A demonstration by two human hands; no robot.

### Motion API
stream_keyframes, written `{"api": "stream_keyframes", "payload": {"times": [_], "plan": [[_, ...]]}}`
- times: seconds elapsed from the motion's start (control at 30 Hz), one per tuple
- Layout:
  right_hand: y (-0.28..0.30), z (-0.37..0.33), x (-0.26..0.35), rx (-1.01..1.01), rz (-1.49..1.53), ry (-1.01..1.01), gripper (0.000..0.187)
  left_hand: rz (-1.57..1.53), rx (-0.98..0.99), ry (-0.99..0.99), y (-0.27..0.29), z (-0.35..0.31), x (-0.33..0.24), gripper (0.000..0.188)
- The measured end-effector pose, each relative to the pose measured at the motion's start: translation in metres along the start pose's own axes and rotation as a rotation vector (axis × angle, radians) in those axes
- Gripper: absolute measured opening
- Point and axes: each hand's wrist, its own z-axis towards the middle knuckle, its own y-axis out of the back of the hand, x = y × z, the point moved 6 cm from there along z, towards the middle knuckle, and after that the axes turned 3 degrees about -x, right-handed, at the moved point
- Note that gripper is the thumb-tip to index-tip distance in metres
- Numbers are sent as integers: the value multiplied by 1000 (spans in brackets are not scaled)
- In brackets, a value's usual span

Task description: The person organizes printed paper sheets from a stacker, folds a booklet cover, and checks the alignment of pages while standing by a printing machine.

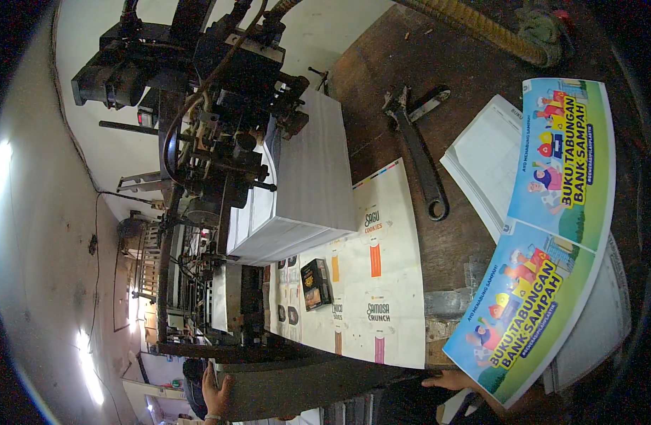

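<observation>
Neither of my own hands can be made out. The scene appears turned on its side. At the lower edge, a person with dark hair [193, 372] seems to stand behind a grey panel [297, 386]. One of that person's hands [215, 393] rests at the panel's end, with a band at the wrist. The other hand [447, 381] reaches beside a colourful printed sheet [509, 322], which partly hides the arm. Whether it touches the sheet I cannot tell. A thick stack of white paper [315, 180] stands against a dark machine [219, 120].
On the dark brown table [368, 71] lie a large wrench [423, 159] and stacked white sheets [484, 142]. A small black box [315, 285] sits on a printed packaging sheet [392, 283]. A ribbed yellowish hose [481, 28] crosses the top.
</observation>
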Motion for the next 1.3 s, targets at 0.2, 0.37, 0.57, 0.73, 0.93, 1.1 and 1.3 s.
{"api": "stream_keyframes", "payload": {"times": [0.2,0.37,0.57,0.73,0.93,1.1,1.3], "plan": [[1,2,2,2,1,8,96,-17,-19,-28,0,0,11,66],[2,1,1,-6,0,1,96,18,15,9,-3,2,-4,68],[2,3,0,1,4,-1,95,-82,13,47,-5,3,2,69],[2,3,2,5,6,12,95,-12,-4,38,1,0,0,69],[6,5,4,5,5,12,94,36,-11,46,2,-1,-20,68],[7,3,1,5,-1,6,94,34,-14,13,0,2,-26,70],[7,0,-11,27,-15,-12,93,0,-21,-40,0,-1,4,73]]}}
